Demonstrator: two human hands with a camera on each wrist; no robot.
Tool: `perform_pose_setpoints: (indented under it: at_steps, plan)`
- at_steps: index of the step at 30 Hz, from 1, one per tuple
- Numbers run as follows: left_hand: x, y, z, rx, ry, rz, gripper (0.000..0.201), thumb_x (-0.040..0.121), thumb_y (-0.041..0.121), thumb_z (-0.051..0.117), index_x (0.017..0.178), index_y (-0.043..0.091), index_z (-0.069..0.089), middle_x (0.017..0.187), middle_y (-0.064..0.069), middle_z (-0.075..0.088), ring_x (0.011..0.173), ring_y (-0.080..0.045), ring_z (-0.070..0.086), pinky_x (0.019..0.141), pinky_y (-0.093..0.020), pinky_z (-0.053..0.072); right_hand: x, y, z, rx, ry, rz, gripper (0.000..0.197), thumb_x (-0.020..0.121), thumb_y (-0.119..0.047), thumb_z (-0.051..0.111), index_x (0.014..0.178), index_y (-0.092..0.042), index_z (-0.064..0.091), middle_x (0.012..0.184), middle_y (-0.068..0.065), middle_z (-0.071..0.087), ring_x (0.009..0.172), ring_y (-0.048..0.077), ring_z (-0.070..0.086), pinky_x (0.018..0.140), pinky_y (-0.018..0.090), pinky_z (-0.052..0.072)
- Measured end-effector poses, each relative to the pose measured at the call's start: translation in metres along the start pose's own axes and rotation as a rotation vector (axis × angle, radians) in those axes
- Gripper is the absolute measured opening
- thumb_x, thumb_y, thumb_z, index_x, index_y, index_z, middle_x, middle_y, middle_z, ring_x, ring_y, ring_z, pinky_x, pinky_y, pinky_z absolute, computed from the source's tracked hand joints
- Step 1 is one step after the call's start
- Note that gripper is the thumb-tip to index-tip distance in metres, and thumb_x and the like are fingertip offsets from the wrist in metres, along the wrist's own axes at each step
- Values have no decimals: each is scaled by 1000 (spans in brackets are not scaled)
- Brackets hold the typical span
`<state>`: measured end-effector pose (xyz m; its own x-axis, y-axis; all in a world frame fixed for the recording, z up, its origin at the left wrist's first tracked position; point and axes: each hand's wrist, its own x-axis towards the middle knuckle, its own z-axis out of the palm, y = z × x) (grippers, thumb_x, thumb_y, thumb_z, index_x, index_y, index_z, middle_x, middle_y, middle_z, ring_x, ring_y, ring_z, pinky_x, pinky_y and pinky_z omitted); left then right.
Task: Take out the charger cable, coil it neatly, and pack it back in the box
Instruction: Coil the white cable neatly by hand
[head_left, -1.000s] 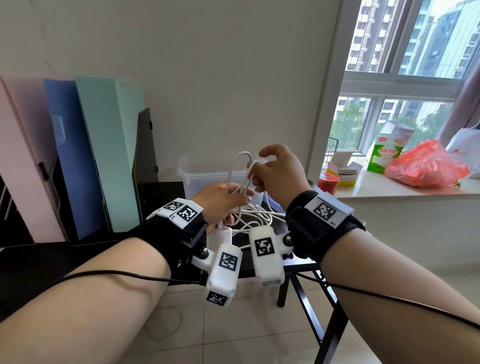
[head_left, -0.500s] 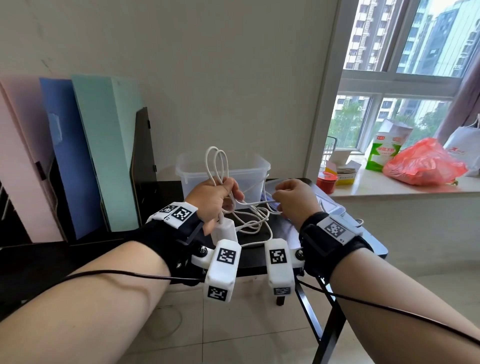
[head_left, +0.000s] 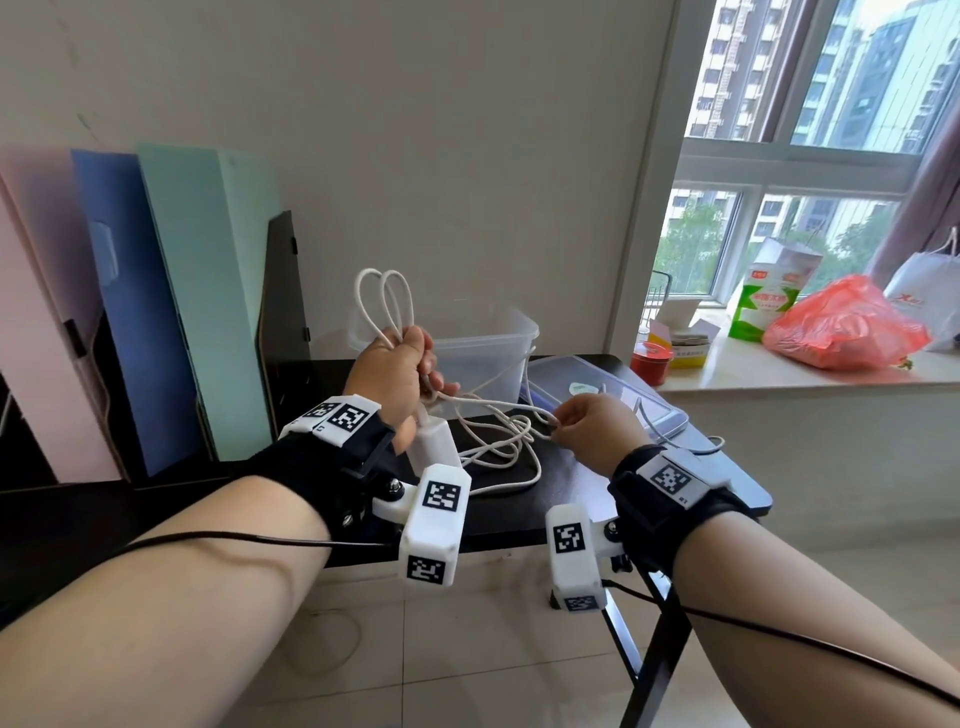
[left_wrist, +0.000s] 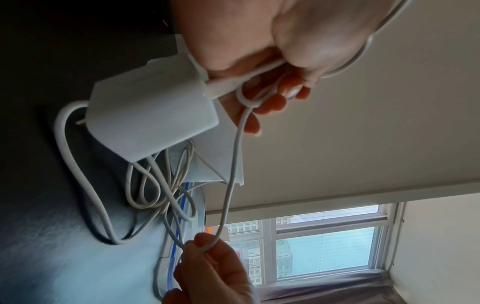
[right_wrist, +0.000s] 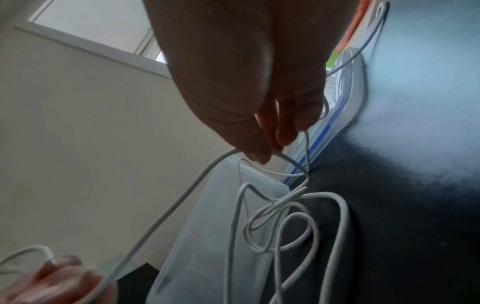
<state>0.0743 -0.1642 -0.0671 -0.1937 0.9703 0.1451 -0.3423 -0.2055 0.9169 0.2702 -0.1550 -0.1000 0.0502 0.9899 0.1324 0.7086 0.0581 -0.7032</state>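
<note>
My left hand (head_left: 396, 371) grips two loops of the white charger cable (head_left: 385, 299) that stand up above the fist, and the white adapter (head_left: 434, 441) hangs just below it over the black table (head_left: 582, 483). The same adapter (left_wrist: 153, 117) fills the middle of the left wrist view. My right hand (head_left: 587, 423) pinches a strand of the cable (right_wrist: 291, 161) between thumb and fingertips, to the right of the left hand. Loose tangled cable (head_left: 498, 441) lies on the table between them. The clear plastic box (head_left: 498, 338) stands open behind the hands.
The box's lid (head_left: 623, 395) lies flat on the table to the right. Coloured folders (head_left: 208, 291) lean against the wall at left. On the windowsill sit a red tin (head_left: 649, 361), a green carton (head_left: 763, 306) and a red plastic bag (head_left: 841, 332).
My right hand has left the raised loops and dropped down and right to pinch a lower strand. The left hand keeps its grip on the loops.
</note>
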Motion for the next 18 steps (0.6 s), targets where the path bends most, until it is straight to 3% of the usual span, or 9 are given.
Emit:
perform_pose_setpoints:
  at_steps: [2,5,11,14,16,18]
  plan:
    - [1,1,-1,44,8,48,31,100,22,34,72,16,47,40,10,41,36,-7,38,49,-28,46,-2,3,3,59,9,-15,15,79,-17,69,67,-22,61,73,2,63,74,21,57,81,40,56]
    - [1,-3,-2,180,14,103,31,99,21,35,71,17,47,47,7,40,33,-6,35,43,-24,38,-2,2,4,257,95,-21,20,78,-18,70,63,-27,60,67,0,61,66,19,55,76,43,55]
    - [3,-9,-6,260,6,13,27,97,23,41,73,16,49,59,0,37,27,-6,33,45,-25,32,-4,-22,-9,435,222,-141,18,79,-17,69,65,-25,60,61,-2,57,61,18,53,69,40,53]
    - [1,-8,-6,257,-45,-38,24,95,25,48,73,16,48,63,-1,37,27,-5,31,40,-22,32,-5,-33,-15,502,197,-169,16,80,-16,69,68,-21,61,58,-4,55,50,9,49,59,29,48]
    - [-2,-6,-6,285,-116,-68,26,86,39,59,74,18,48,62,0,36,29,-5,31,40,-23,33,-6,-41,-17,594,173,-169,15,81,-13,69,69,-16,61,57,-1,53,41,4,43,49,21,41]
    - [-7,-4,-6,365,-189,-69,48,63,63,70,76,21,50,60,2,37,33,-5,32,45,-25,33,-7,-50,-17,651,156,-171,14,82,-11,68,69,-13,62,60,3,54,39,5,40,45,20,39]
